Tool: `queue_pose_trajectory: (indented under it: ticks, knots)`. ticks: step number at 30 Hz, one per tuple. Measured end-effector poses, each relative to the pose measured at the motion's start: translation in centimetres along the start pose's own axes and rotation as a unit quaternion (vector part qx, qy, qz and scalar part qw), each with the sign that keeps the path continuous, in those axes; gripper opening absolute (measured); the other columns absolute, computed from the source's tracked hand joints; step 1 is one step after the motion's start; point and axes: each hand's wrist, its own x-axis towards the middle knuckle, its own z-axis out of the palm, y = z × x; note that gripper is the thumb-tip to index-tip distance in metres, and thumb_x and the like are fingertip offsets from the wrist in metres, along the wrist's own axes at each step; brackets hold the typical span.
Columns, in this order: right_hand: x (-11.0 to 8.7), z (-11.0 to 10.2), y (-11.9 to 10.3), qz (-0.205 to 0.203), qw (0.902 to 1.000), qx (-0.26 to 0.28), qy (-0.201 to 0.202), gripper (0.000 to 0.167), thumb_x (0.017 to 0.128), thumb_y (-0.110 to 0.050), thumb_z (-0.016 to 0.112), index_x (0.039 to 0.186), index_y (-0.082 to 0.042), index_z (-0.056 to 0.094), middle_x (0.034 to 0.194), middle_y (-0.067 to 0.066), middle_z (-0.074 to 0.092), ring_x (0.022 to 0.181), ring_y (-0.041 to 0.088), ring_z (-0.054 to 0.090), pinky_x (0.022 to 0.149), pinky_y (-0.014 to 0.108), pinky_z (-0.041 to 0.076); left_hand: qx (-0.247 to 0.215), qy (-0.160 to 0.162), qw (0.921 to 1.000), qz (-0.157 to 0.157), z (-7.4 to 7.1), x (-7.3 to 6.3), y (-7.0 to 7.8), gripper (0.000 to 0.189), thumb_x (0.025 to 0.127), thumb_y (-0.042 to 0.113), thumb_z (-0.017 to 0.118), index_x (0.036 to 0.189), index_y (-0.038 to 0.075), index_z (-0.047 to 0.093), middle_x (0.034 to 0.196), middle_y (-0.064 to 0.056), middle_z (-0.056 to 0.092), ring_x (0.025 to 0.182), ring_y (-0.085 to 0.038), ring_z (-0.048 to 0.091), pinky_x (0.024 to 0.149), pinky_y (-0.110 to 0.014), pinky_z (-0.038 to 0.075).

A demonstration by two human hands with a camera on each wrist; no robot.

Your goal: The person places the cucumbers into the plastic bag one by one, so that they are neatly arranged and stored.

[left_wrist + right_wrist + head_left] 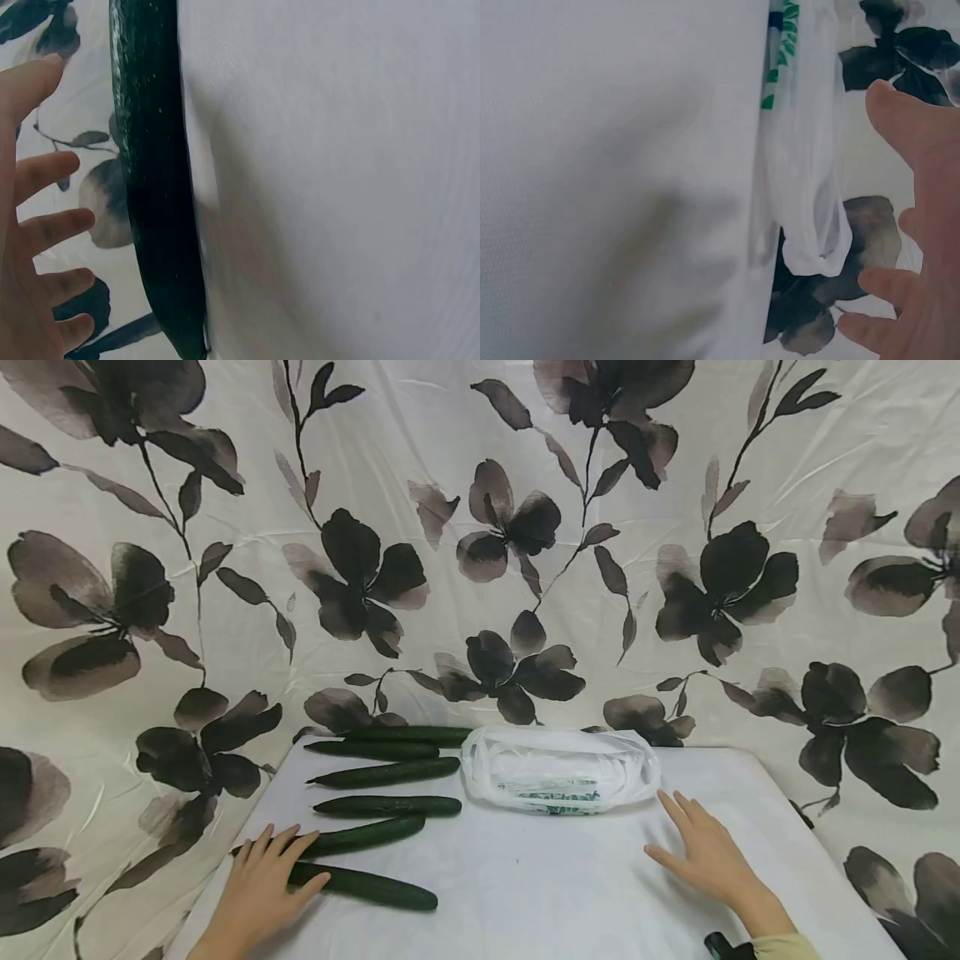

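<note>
My left hand [264, 883] is at the front left, fingers spread, overlapping the left ends of the two nearest cucumbers [378, 888] in the head view. Long, dark green cucumbers, several in all, lie roughly crosswise in a column up the left side. In the left wrist view, one cucumber [159, 180] lies beside the spread fingers, which grip nothing. A white plastic bag [558, 768] with green print lies crumpled at the back centre. Off the bag's right end, my right hand [705, 856] has its fingers extended and holds nothing; the right wrist view shows the bag's looped end [817, 240].
A white cloth covers the table [525, 893]. Behind and around it hangs a pale floral fabric [465, 435], close to the table's back edge. A dark band [727, 946] sits at my right wrist, beside a yellowish sleeve [783, 947].
</note>
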Motion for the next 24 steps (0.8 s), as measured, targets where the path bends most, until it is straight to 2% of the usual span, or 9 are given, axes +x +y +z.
queue_pose_trajectory:
  ticks: [2, 7, 10, 14, 19, 24]
  knots:
    - [0.1, 0.0, 0.0, -0.009, 0.9999, 0.005, 0.008, 0.083, 0.084, -0.049, 0.072, 0.147, -0.004, 0.041, 0.14, 0.031, 0.042, 0.125, 0.051, 0.04, 0.097, 0.065, 0.032, -0.007, 0.007, 0.9999, 0.013, 0.0, -0.1, 0.3, 0.067, 0.083, 0.064, 0.065, 0.128, 0.015, 0.062, 0.129, -0.019, 0.055, 0.124, -0.055, 0.038, 0.095, -0.073, 0.025]
    - [0.6, -0.2, -0.1, -0.036, 0.9987, 0.014, 0.034, 0.08, 0.083, -0.041, 0.076, 0.146, -0.003, 0.042, 0.137, 0.031, 0.045, 0.123, 0.05, 0.043, 0.095, 0.064, 0.035, -0.035, 0.001, 0.9988, 0.034, -0.1, 0.0, 1.3, 0.059, 0.083, 0.054, 0.071, 0.127, 0.015, 0.064, 0.128, -0.017, 0.056, 0.122, -0.052, 0.042, 0.094, -0.068, 0.032]
    - [1.2, -0.5, -0.2, -0.045, 0.9974, 0.021, 0.052, 0.078, 0.082, -0.034, 0.078, 0.144, -0.003, 0.044, 0.135, 0.031, 0.047, 0.121, 0.05, 0.044, 0.094, 0.065, 0.035, -0.043, -0.005, 0.9982, 0.041, -0.1, 0.3, 1.7, 0.053, 0.083, 0.049, 0.074, 0.124, 0.016, 0.066, 0.125, -0.013, 0.057, 0.117, -0.045, 0.048, 0.088, -0.065, 0.039]
    - [2.1, -0.7, 0.1, -0.048, 0.9959, 0.032, 0.07, 0.073, 0.081, -0.027, 0.08, 0.141, -0.002, 0.047, 0.133, 0.032, 0.048, 0.12, 0.05, 0.045, 0.092, 0.066, 0.036, -0.052, -0.017, 0.9977, 0.04, 0.0, 0.4, 2.1, 0.046, 0.081, 0.047, 0.076, 0.118, 0.02, 0.069, 0.113, -0.001, 0.059, 0.103, -0.032, 0.055, 0.079, -0.058, 0.044]
    - [3.0, -0.6, 0.6, -0.039, 0.9954, 0.058, 0.066, 0.069, 0.082, -0.024, 0.079, 0.139, 0.0, 0.047, 0.133, 0.035, 0.045, 0.118, 0.053, 0.044, 0.089, 0.069, 0.037, -0.062, -0.043, 0.9965, 0.036, 0.3, 0.4, 2.4, 0.045, 0.078, 0.045, 0.079, 0.115, 0.021, 0.069, 0.105, 0.008, 0.058, 0.094, -0.022, 0.055, 0.078, -0.053, 0.044]
    - [4.0, -0.5, 1.2, -0.023, 0.9944, 0.089, 0.051, 0.066, 0.084, -0.02, 0.077, 0.139, 0.0, 0.047, 0.136, 0.036, 0.039, 0.119, 0.056, 0.041, 0.089, 0.07, 0.036, -0.092, -0.069, 0.9928, 0.033, 0.6, 0.4, 2.7, 0.042, 0.075, 0.037, 0.083, 0.112, 0.021, 0.071, 0.104, 0.011, 0.059, 0.097, -0.023, 0.058, 0.084, -0.056, 0.043]
